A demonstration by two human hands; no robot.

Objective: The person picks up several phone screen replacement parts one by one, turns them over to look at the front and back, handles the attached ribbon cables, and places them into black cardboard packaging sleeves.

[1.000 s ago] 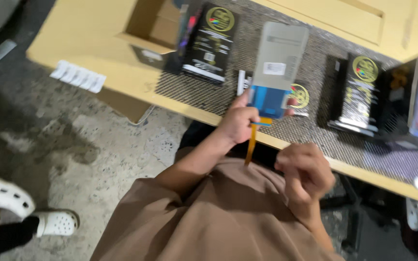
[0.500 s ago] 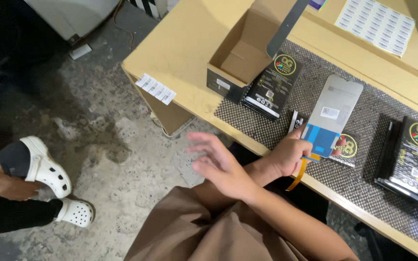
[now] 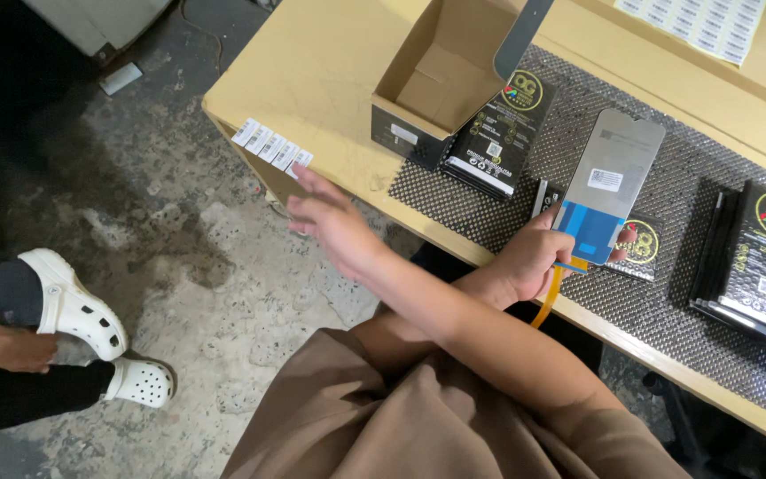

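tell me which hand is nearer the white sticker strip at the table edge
Right. The right hand reaches across, fingertips just beside the sticker strip; the left hand is off at the mat, holding a phone screen.

An open cardboard box (image 3: 436, 84) is set on the table (image 3: 330, 62) at upper centre, with a strip of labels (image 3: 271, 147) left of it at the table's edge. A flat packet (image 3: 500, 133) is laid right of the box on a mesh mat (image 3: 667, 177). A stack of packets (image 3: 751, 257) is placed at far right.
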